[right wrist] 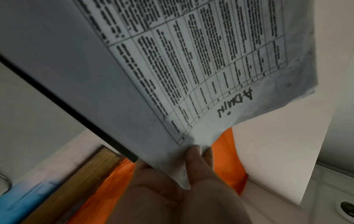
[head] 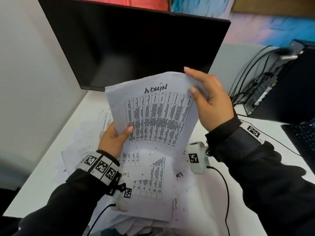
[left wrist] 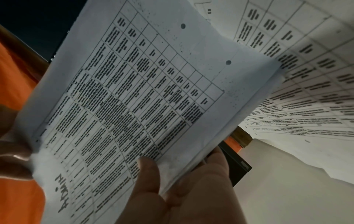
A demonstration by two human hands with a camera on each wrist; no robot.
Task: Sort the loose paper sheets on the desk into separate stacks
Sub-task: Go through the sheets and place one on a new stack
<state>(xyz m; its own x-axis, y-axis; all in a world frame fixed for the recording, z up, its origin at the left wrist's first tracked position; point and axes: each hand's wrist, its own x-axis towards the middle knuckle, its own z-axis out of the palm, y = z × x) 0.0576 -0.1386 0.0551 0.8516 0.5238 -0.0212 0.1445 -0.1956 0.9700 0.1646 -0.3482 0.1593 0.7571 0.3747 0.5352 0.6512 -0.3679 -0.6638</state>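
I hold a printed sheet (head: 153,114) with a table and the handwritten word "ADMIN" up in front of the monitor. My left hand (head: 117,135) grips its lower left edge, thumb on the front; the left wrist view shows that thumb on the sheet (left wrist: 134,91). My right hand (head: 204,96) pinches the top right corner, seen close in the right wrist view on the same sheet (right wrist: 191,60). Below on the white desk (head: 51,167) lies a loose pile of printed sheets (head: 150,181), overlapping at different angles.
A dark monitor (head: 136,48) stands right behind the held sheet. A black computer tower (head: 281,92) with cables sits at the right, and a keyboard edge (head: 303,138) is at the far right. A grey partition (head: 30,65) bounds the left.
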